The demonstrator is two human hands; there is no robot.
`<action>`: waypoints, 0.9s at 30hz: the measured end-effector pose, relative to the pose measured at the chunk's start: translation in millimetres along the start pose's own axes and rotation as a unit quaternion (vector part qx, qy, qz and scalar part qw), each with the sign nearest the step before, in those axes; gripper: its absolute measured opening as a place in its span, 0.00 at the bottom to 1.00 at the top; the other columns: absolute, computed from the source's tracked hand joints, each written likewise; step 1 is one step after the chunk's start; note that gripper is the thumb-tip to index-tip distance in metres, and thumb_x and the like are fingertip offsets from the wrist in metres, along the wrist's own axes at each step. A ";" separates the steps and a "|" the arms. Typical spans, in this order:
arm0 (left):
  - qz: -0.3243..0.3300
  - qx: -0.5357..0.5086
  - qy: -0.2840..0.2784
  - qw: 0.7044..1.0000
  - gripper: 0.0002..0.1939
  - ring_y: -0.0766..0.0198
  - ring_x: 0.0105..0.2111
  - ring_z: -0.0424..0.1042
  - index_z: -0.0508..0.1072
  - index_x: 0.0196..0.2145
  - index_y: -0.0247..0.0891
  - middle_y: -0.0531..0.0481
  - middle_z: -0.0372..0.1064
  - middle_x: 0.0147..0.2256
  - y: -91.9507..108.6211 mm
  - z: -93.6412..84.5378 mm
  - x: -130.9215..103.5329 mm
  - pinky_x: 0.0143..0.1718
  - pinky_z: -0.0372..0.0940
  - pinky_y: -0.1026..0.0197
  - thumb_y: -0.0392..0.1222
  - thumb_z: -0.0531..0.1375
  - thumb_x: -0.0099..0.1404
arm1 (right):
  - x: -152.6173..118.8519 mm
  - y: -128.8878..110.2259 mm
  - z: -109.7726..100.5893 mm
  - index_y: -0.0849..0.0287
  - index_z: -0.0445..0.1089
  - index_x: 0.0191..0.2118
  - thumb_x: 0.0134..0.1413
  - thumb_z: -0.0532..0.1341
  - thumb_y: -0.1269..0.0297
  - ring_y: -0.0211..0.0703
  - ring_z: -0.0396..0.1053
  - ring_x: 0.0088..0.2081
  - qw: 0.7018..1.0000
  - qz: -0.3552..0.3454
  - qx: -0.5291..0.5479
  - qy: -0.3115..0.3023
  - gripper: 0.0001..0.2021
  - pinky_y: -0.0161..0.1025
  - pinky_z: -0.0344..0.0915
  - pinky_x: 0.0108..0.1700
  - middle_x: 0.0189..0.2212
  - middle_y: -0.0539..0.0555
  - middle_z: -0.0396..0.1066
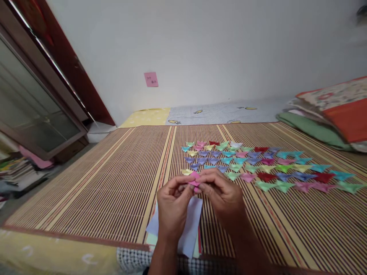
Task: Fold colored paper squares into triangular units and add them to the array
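Note:
A small piece of folded pink paper (195, 178) is pinched between both hands, above the striped mat. My left hand (174, 200) is closed on its left side, thumb and forefinger pressed together. From the right, my right hand (222, 193) grips the other side in the same way. Beneath my left hand lies a stack of paper sheets (195, 214), pale lilac on top with green and red edges showing. Beyond and to the right, rows of small folded paper pieces (268, 169) in many colours spread over the mat; my hands cover some of them.
The striped bamboo mat (114, 183) covers a bed against a white wall. Folded bedding and a pillow (344, 110) are piled at the right. A pink note (151, 79) is on the wall. At the left stand a glass-panelled door (37, 103) and stacked books (17, 173).

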State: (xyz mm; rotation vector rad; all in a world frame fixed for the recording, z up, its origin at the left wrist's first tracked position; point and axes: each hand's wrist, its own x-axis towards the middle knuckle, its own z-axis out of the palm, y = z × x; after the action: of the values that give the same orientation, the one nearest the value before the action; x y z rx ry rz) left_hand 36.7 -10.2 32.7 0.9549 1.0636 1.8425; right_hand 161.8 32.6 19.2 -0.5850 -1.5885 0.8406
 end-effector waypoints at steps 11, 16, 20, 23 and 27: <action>0.087 0.104 -0.038 0.990 0.04 0.67 0.34 0.78 0.83 0.37 0.42 0.52 0.80 0.34 -1.5 -11.5 -0.3 0.38 0.73 0.69 0.35 0.69 0.64 | -0.9 3.4 1.9 0.52 0.79 0.38 0.63 0.64 0.71 0.45 0.74 0.45 1.000 -0.007 0.013 0.009 0.07 0.45 0.71 0.47 0.40 0.52 0.74; 0.089 0.124 -0.031 0.988 0.02 0.67 0.31 0.76 0.81 0.34 0.40 0.53 0.78 0.31 -0.1 -12.2 -0.7 0.34 0.71 0.68 0.35 0.68 0.64 | -1.2 2.2 2.1 0.51 0.79 0.38 0.63 0.64 0.72 0.44 0.74 0.44 1.000 -0.012 -0.005 0.025 0.08 0.45 0.71 0.46 0.38 0.52 0.75; 0.079 0.128 -0.026 0.988 0.01 0.67 0.30 0.75 0.81 0.33 0.39 0.52 0.78 0.30 0.9 -12.0 -0.9 0.33 0.70 0.68 0.36 0.68 0.64 | 0.0 1.4 4.6 0.53 0.78 0.37 0.61 0.66 0.72 0.45 0.75 0.44 0.999 0.000 0.014 0.033 0.06 0.45 0.72 0.46 0.37 0.52 0.76; 0.088 0.120 -0.015 0.989 0.02 0.64 0.35 0.77 0.81 0.31 0.38 0.49 0.80 0.33 0.5 -9.5 -1.0 0.39 0.71 0.65 0.36 0.69 0.63 | 0.4 2.5 6.8 0.54 0.78 0.36 0.61 0.66 0.71 0.45 0.75 0.44 0.998 0.022 0.051 0.030 0.05 0.44 0.72 0.47 0.38 0.52 0.76; 0.087 0.108 -0.007 0.990 0.03 0.61 0.39 0.78 0.81 0.30 0.38 0.48 0.80 0.34 -0.1 -6.2 -1.5 0.44 0.71 0.62 0.35 0.69 0.62 | -1.4 4.0 9.8 0.55 0.78 0.34 0.61 0.66 0.70 0.45 0.75 0.44 0.992 0.059 0.108 0.033 0.05 0.45 0.72 0.48 0.39 0.53 0.75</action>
State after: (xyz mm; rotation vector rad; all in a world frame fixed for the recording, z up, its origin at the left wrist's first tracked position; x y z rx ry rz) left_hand 32.0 -13.4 30.1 1.2190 1.2233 1.8836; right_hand 152.1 32.0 14.6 -0.5482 -1.3915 1.0562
